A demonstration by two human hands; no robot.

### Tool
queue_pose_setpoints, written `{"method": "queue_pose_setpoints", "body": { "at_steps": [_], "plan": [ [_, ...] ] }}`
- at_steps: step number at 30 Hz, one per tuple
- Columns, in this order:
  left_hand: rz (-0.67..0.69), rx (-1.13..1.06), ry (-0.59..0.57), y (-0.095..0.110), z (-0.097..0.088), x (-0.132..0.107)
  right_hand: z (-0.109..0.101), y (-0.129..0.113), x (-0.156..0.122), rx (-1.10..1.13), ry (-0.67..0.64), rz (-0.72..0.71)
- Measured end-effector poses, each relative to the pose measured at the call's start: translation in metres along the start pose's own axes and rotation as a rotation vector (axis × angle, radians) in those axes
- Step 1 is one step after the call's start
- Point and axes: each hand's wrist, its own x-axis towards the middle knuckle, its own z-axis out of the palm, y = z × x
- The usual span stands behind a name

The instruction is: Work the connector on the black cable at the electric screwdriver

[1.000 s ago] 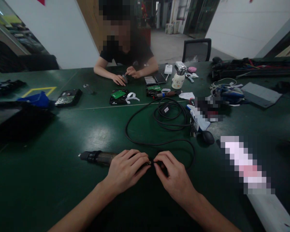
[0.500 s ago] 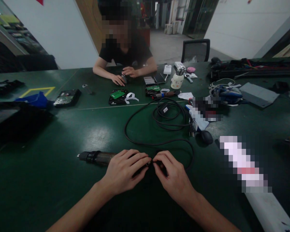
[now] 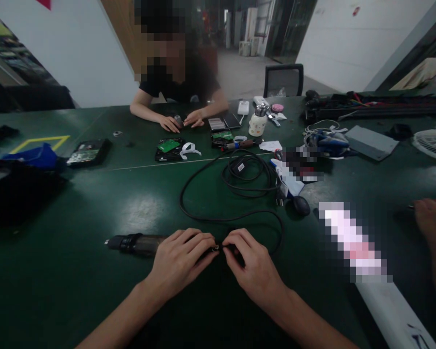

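Observation:
A dark electric screwdriver [image 3: 140, 244] lies on the green table with its bit end pointing left. My left hand [image 3: 183, 254] is closed around its rear end, and a small metallic connector shows at the fingertips. Facing it, my right hand [image 3: 250, 259] is closed in a pinch on the end of a black cable [image 3: 236, 219]. The fingers mostly hide that cable end. Only a small gap separates the fingertips of both hands. From behind my right hand the cable loops away to a coil with a labelled black box [image 3: 240, 166].
Opposite, a person's hands [image 3: 181, 121] hold a small grey part. Circuit boards [image 3: 169, 145], a second screwdriver [image 3: 245, 144] and a cream bottle [image 3: 257, 122] lie between us. A long white box [image 3: 392, 310] is at right, near another person's hand [image 3: 434, 223]. Black equipment [image 3: 22, 194] stands left.
The whole view has shifted slightly, so things appear further left. My hands keep their holds on the screwdriver and cable. The hand at the far right shows more, and the opposite person's hands have shifted slightly.

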Motion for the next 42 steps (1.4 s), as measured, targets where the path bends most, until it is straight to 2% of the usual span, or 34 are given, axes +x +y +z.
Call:
{"method": "queue_pose_setpoints", "body": {
  "at_steps": [5, 10, 15, 19, 24, 29, 33, 38, 42],
  "plan": [
    [0.047, -0.026, -0.029, 0.0003, -0.0003, 0.0005, 0.0013, 0.0009, -0.0004, 0.01, 0.016, -0.014],
    [-0.018, -0.023, 0.023, 0.003, -0.0008, 0.0023, 0.0, -0.0007, -0.0005, 0.018, 0.009, -0.009],
    [0.032, -0.027, -0.01, 0.0034, -0.0036, 0.0038, 0.0005, -0.0016, 0.0004, 0.02, 0.023, -0.02],
    [-0.023, -0.008, 0.015, 0.0033, -0.0028, 0.0027, 0.0024, 0.0002, 0.0001, 0.022, 0.016, -0.016],
    [0.018, -0.044, -0.046, 0.0027, -0.0038, 0.0016, 0.003, 0.0007, -0.0006, 0.028, 0.016, -0.004],
    [-0.027, 0.001, -0.002, 0.0029, -0.0039, 0.0026, 0.0017, -0.0009, 0.0009, 0.021, 0.031, -0.026],
    [0.035, -0.039, -0.03, 0.0023, -0.0047, 0.0029, 0.0012, -0.0014, 0.0019, 0.0, 0.039, -0.034],
    [-0.019, -0.009, 0.011, 0.003, -0.0037, 0.002, 0.0005, -0.002, 0.0016, 0.008, 0.031, -0.03],
    [0.033, -0.029, -0.023, 0.0029, -0.0056, 0.0021, 0.0005, -0.0022, 0.0011, 0.011, 0.021, -0.012]
  ]
}}
